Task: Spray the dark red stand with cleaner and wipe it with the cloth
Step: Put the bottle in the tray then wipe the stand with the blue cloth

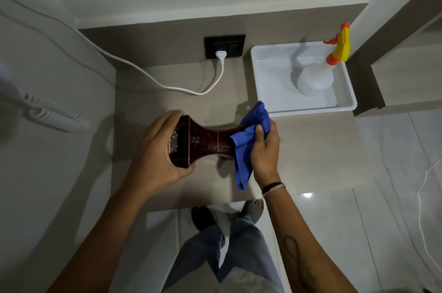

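Hands at work over a beige countertop point(311, 149): the left hand point(155, 149) clasps the square end of a glossy dark red wooden stand point(205, 142), held on its side above the counter, its waisted body running toward the right. The right hand point(264, 147) grips a crumpled blue cloth point(248, 144) and presses it around the stand's far end, a loose tail of fabric hanging down below the stand. Beyond the stand, to its right, a shallow white plastic tray point(270, 87) sits on the counter with a translucent white spray bottle point(313, 77) standing in it, its yellow and orange trigger head at the tray's back corner. Behind the stand, a white plug point(220, 55) sits in a black wall socket point(224, 46), its cord looping across the counter. Left of the stand, a white coiled cord point(55, 116) lies against the grey wall.
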Available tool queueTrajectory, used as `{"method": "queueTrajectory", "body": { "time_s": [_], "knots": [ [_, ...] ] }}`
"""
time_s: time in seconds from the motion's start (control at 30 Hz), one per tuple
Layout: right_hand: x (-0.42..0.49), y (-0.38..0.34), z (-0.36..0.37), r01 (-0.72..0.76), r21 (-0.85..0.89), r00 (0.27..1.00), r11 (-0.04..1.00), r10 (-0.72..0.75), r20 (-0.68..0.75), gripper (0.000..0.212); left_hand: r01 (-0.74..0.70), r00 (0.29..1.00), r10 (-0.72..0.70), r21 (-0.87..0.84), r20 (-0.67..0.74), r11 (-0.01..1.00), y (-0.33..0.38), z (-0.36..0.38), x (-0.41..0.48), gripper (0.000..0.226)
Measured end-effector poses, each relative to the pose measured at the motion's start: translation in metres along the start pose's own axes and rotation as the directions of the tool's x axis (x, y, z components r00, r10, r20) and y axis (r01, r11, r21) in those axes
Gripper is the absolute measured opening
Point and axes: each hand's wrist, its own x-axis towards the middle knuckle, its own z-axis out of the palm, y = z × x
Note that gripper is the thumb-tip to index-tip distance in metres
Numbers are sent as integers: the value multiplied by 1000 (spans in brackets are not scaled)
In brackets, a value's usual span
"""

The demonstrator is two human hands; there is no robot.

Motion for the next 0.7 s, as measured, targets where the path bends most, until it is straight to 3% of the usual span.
{"method": "queueTrajectory", "body": {
  "time_s": [0.1, 0.17, 0.2, 0.27, 0.3, 0.33, 0.37, 0.47, 0.53, 0.57, 0.7],
  "knots": [
    [-30, -11, -4, 201, -100, 979, 975, -202, -3, 39, 18, 999, -20, -31, -45, 999, -2, 6, -1, 106],
    [-53, -20, 2, 320, -107, 943, 942, -305, 135, 48, 54, 997, -57, -55, -58, 997, -1, 12, -1, 103],
    [-65, -25, 8, 390, -112, 901, 914, -354, 250, 53, 65, 996, -70, -77, -57, 995, -1, 16, -2, 101],
    [-88, -21, 25, 570, -143, 747, 809, -438, 500, 69, 116, 991, -124, -155, -47, 981, 0, 22, -3, 99],
    [-92, -13, 30, 621, -146, 685, 770, -442, 579, 78, 142, 987, -152, -177, -46, 974, -1, 23, -4, 97],
    [-89, -4, 29, 629, -148, 669, 763, -435, 603, 82, 153, 985, -165, -187, -53, 970, -1, 22, -6, 96],
    [-80, 7, 25, 624, -174, 689, 762, -431, 583, 82, 152, 985, -164, -180, -54, 972, -2, 22, -7, 96],
    [-43, 35, 3, 473, -375, 860, 797, -325, 394, 83, 133, 989, -140, -121, -47, 984, -5, 19, -10, 99],
    [-41, 33, 3, 405, -386, 904, 829, -299, 306, 84, 127, 990, -133, -115, -50, 985, -4, 21, -9, 100],
    [-50, 25, 13, 425, -330, 890, 843, -323, 321, 82, 128, 989, -135, -115, -57, 985, -2, 22, -8, 101],
    [-99, 1, 38, 599, -104, 711, 794, -468, 524, 67, 114, 990, -125, -166, -59, 980, 1, 19, -7, 100]
  ]
}}
